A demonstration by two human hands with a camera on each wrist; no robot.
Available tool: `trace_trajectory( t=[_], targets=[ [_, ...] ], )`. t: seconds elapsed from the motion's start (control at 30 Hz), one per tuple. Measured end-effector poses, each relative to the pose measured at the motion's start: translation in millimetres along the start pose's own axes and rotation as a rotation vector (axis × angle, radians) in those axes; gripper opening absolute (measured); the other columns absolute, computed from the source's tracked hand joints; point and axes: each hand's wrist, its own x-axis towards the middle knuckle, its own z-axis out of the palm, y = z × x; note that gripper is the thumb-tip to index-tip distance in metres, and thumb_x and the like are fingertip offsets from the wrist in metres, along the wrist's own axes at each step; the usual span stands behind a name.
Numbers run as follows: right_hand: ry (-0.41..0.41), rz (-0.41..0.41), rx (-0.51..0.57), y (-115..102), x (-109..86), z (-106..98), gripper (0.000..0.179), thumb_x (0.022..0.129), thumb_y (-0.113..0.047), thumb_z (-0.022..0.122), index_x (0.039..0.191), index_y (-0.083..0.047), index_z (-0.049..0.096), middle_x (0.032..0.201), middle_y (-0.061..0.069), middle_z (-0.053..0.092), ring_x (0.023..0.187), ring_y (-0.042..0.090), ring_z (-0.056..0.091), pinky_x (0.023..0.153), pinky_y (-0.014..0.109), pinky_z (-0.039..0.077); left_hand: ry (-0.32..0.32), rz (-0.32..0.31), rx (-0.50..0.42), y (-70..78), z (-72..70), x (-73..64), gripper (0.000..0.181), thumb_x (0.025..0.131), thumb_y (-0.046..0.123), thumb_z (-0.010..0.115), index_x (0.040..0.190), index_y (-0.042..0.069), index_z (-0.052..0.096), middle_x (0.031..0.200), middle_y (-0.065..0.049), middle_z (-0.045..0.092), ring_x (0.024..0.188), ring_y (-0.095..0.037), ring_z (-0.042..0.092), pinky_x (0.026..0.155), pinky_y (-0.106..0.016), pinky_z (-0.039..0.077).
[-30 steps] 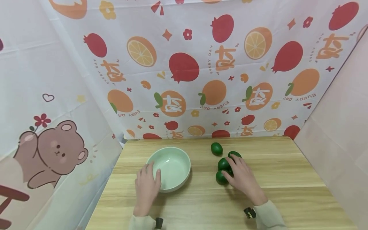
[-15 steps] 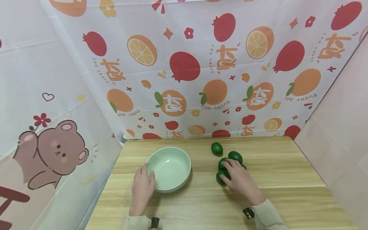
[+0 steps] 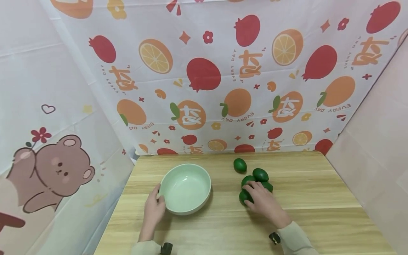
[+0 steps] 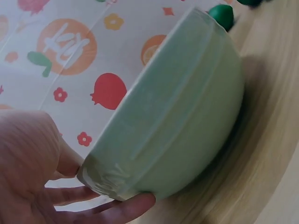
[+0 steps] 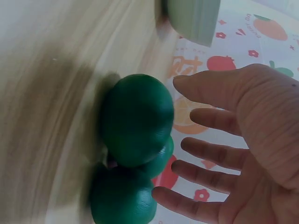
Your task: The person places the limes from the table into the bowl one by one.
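My left hand (image 3: 154,209) pinches the bowl (image 3: 187,189); my right hand (image 3: 262,200), fingers apart over green fruits (image 5: 138,119), seems set for grasping, needing a curl.

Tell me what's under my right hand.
Dark green, egg-shaped objects sit beneath your right hand on the wooden table, partly showing past its edge in the head view. The hand hides the rest, so I can't count them all.
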Motion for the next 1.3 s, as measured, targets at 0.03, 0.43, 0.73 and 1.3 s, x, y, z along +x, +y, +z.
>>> trace_trajectory(
  t=[0.03,0.43,0.73,1.3],
  targets=[
    [-0.009,0.000,0.005,0,0.6,1,0.047,0.090,-0.023,0.079,0.132,-0.009,0.063,0.142,0.015,0.059,0.130,0.037,0.056,0.104,0.056,0.060,-0.013,-0.016,-0.029,0.5,-1.0,0.6,0.056,0.107,0.010,0.035,0.160,0.001,0.021,0.161,-0.032,0.028,0.134,-0.054,0.050,0.094,-0.048,0.067],
    [-0.051,-0.024,0.048,4,-5.2,10,0.045,0.088,-0.015,0.079,0.130,-0.007,0.064,0.134,0.013,0.063,0.123,0.035,0.059,0.102,0.054,0.060,-0.071,-0.077,-0.133,-5.6,4.2,0.4,0.059,0.108,0.013,0.035,0.163,0.009,0.015,0.162,-0.031,0.024,0.129,-0.051,0.056,0.054,-0.030,0.064],
    [-0.081,-0.023,0.064,4,-5.4,16,0.048,0.088,-0.012,0.078,0.133,-0.008,0.062,0.133,0.010,0.063,0.122,0.034,0.060,0.104,0.053,0.060,-0.057,-0.114,-0.136,-4.2,3.5,0.4,0.058,0.109,0.014,0.036,0.163,0.011,0.016,0.163,-0.030,0.023,0.137,-0.059,0.044,0.085,-0.041,0.070],
    [-0.060,-0.031,0.057,4,-2.2,24,0.055,0.085,-0.009,0.079,0.136,-0.007,0.058,0.135,0.012,0.061,0.122,0.034,0.060,0.103,0.052,0.060,-0.068,-0.133,-0.219,-9.3,-2.0,0.5,0.046,0.108,0.016,0.040,0.154,0.015,0.039,0.166,-0.024,0.024,0.132,-0.054,0.053,0.061,-0.027,0.065]
  ],
)
